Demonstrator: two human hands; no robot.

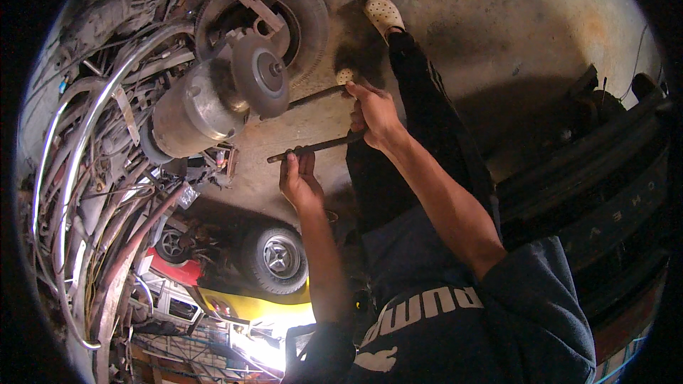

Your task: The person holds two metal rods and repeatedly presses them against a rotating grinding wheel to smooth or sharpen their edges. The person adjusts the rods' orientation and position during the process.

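Right of the silvery cylindrical metal grinder (191, 112), the right hand (377, 115) hides whether a slim dark bar (326, 145) joins a second dark rod (318, 97); its grip is clamped on the bar, forearm slanting grinderward, while the upraised left hand (301, 183) pinches the bar's grinder-side end.

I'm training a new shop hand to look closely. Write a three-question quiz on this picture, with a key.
1. True or false: the left hand is touching the grinding wheel.
2. What colour are the clogs? a) black b) pale c) red
3. Which hand appears nearer the clogs in the picture?

Key:
1. False; it holds a dark rod close to one end, apart from the wheel.
2. b
3. The right hand.
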